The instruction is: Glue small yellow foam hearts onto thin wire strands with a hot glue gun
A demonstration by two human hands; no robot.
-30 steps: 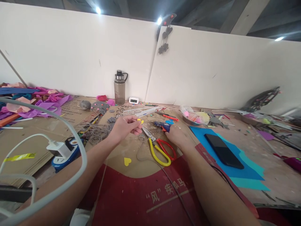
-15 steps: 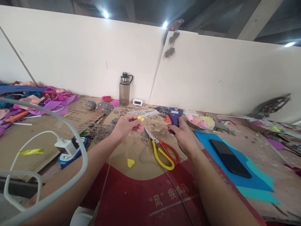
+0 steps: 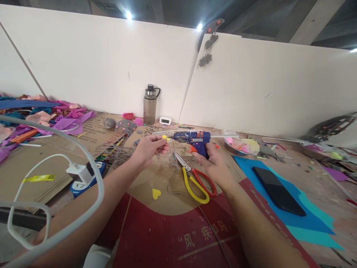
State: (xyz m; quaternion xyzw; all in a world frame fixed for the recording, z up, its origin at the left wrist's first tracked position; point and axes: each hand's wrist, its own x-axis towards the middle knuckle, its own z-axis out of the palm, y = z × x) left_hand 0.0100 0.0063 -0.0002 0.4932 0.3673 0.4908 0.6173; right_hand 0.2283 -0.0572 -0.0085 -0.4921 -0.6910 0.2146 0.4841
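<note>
Between its thumb and fingers my left hand (image 3: 152,149) pinches a small yellow piece (image 3: 165,137), mostly covered by the fingertips. My right hand (image 3: 213,162) grips a blue hot glue gun (image 3: 199,139) by its handle, with the nozzle pointing left at the yellow piece. Whether the tip touches it I cannot tell. Below the two hands lie scissors (image 3: 195,182) with one yellow and one red handle, blades toward the back. A yellow heart cutout (image 3: 156,194) rests on the cardboard (image 3: 145,208) nearer to me.
A black phone (image 3: 279,190) lies on blue sheets (image 3: 242,165) at the right. At the back stand a water bottle (image 3: 150,106) and a small digital clock (image 3: 165,120). Left are a power strip (image 3: 87,178), a looping white cable (image 3: 97,178) and fabric scraps (image 3: 55,123).
The glue gun has swung round and moved left in my right hand, its nozzle now close to the yellow piece. My left hand has stayed nearly in place.
</note>
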